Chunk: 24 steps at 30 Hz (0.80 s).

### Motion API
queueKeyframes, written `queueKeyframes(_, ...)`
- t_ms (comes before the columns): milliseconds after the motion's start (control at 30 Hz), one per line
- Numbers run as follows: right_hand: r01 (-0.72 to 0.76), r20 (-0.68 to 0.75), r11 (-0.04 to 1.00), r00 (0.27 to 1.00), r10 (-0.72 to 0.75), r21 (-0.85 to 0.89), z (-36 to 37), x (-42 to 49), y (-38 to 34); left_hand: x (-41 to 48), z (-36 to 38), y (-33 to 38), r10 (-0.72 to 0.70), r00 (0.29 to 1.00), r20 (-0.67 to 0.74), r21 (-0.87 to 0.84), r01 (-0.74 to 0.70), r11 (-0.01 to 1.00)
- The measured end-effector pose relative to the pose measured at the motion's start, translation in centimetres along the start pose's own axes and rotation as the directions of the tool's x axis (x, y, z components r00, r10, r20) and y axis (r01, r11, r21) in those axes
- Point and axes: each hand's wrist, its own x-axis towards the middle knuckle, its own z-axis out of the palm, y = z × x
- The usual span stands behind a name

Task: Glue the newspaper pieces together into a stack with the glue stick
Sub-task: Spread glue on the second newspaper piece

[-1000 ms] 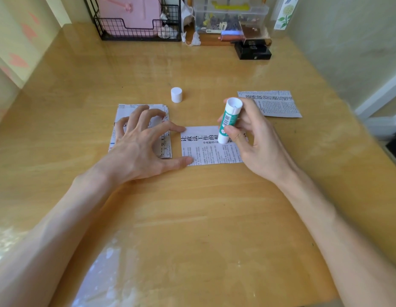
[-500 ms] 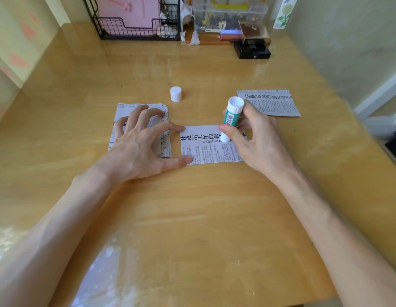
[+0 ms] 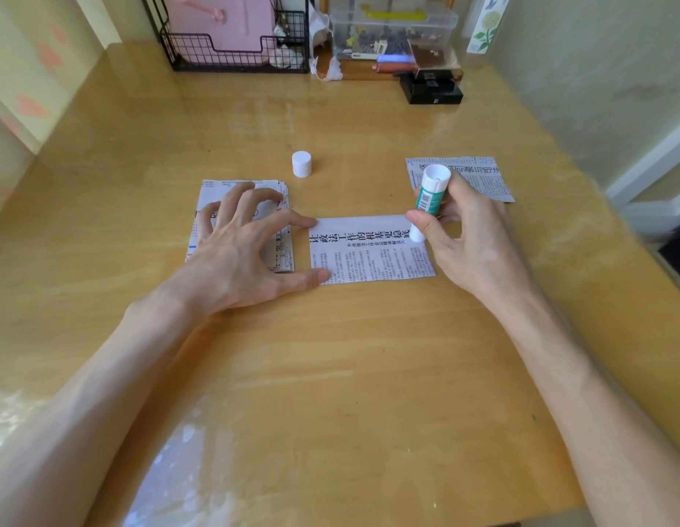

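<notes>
On the wooden desk (image 3: pixel 330 374), right hand (image 3: pixel 471 237) grips the green-and-white glue stick (image 3: pixel 429 199), tip down on the middle printed newspaper piece (image 3: pixel 368 256). Left hand (image 3: pixel 235 252), fingers spread, pins its left edge w/ thumb & forefinger, rest on the newspaper stack (image 3: pixel 211 192).

Glue stick (image 3: pixel 429 199) green-white (barcoded, seemingly); cap (image 3: pixel 301 164) white

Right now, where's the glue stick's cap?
In the head view, the white cap stands on the table left of centre, just beyond the newspaper stack under the left hand.
</notes>
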Motion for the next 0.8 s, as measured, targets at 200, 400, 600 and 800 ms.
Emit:
queueKeyframes(200,-0.013,-0.054,1.0,0.998,0.013,0.002,0.2,0.0,0.7,0.0,0.0,-0.1,0.004,1.0,-0.003,-0.011,-0.004,1.0)
queueKeyframes(400,0.001,-0.278,0.959,0.957,0.081,0.283,-0.4,0.2,0.4,0.0,0.1,0.0,0.048,0.997,-0.064,-0.003,-0.049,0.999)
queueKeyframes(600,0.045,-0.238,0.945,0.971,0.035,0.324,1.0,0.3,-0.4,0.1,0.3,-0.1,0.086,0.987,-0.138,0.0,-0.087,0.996)
queueKeyframes(800,0.03,-0.129,0.923,0.991,0.022,0.385,1.8,0.3,-0.9,0.3,0.7,-0.3,0.087,0.981,-0.176,0.01,-0.086,0.996)
